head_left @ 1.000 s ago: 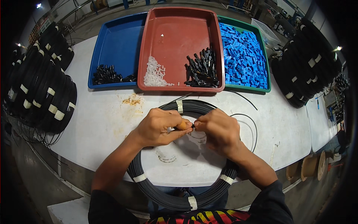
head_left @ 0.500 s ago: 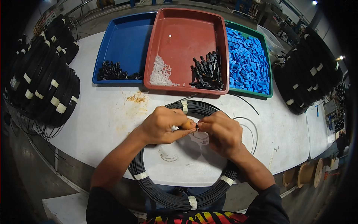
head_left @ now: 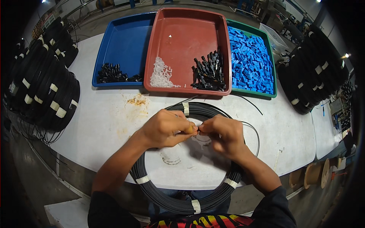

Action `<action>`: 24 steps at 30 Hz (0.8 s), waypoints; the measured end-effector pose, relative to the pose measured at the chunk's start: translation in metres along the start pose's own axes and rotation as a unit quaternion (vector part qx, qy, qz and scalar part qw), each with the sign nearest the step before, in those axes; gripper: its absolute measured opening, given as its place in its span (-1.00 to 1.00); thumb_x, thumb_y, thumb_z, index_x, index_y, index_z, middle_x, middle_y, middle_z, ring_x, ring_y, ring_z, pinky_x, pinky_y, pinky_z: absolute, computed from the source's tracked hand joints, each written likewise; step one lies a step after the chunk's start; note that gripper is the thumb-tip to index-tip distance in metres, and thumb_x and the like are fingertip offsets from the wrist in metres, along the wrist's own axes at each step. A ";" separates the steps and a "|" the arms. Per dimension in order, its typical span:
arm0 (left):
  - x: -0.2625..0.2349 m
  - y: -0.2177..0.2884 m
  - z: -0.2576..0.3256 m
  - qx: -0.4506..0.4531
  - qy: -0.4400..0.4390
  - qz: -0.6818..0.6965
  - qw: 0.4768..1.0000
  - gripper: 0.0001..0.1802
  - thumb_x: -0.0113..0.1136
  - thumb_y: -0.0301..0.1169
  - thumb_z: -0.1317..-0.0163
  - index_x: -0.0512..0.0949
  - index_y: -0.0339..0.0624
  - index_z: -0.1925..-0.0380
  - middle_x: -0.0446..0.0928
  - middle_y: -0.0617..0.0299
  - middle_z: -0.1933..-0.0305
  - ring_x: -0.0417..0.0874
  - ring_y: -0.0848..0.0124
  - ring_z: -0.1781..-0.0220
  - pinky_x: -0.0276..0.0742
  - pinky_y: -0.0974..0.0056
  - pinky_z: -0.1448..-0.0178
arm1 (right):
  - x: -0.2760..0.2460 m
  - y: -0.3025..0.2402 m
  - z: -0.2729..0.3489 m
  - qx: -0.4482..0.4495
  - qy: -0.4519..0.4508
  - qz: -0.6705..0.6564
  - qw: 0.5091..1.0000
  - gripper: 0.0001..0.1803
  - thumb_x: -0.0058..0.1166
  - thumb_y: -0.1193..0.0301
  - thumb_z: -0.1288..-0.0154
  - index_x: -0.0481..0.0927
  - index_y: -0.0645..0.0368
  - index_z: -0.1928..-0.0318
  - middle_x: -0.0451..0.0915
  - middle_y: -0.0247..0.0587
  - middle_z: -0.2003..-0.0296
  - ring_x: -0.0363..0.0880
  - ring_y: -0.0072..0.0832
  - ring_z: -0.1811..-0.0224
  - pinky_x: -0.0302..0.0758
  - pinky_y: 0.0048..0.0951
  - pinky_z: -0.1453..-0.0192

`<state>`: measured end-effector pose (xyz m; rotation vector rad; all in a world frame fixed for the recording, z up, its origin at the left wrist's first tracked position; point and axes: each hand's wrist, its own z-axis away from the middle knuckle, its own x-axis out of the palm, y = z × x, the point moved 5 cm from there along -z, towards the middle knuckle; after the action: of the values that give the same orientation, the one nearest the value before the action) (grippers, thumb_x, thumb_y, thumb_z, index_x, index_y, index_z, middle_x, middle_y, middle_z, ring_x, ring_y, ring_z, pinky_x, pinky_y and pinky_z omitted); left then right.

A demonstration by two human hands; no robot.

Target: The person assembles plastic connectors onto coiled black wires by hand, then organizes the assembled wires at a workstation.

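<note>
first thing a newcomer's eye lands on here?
Probably the three plastic trays at the table's far edge: the red tray in the middle, the blue tray to its left, and the green tray heaped with small blue plastic parts. Next, the left hand and right hand, fingers pinched together over the taped coil of black cable at the near edge.

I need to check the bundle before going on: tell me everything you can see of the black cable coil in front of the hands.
The black cable coil is a flat ring of many thin, glossy turns, bound at intervals by white tape bands. It lies on the white table, its near arc overhanging the edge. Both forearms cross it; the left hand and right hand meet above its open middle.
</note>
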<state>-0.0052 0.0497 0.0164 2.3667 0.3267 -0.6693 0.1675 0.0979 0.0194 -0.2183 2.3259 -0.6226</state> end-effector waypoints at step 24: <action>-0.002 -0.003 0.000 -0.067 0.058 0.033 0.995 -0.84 0.54 -0.60 -0.01 0.66 -0.31 0.47 0.73 0.10 0.42 0.71 0.29 0.46 0.64 0.26 0.33 | -0.007 -0.006 -0.005 -0.085 0.081 0.073 0.990 -0.81 0.25 0.76 0.02 0.63 0.29 0.35 0.73 -0.08 0.30 0.74 -0.29 0.33 0.66 -0.40 0.28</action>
<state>-0.0079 0.0521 0.0160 2.2812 0.3332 -0.4649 0.1689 0.0965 0.0295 -0.0769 2.5272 -0.3817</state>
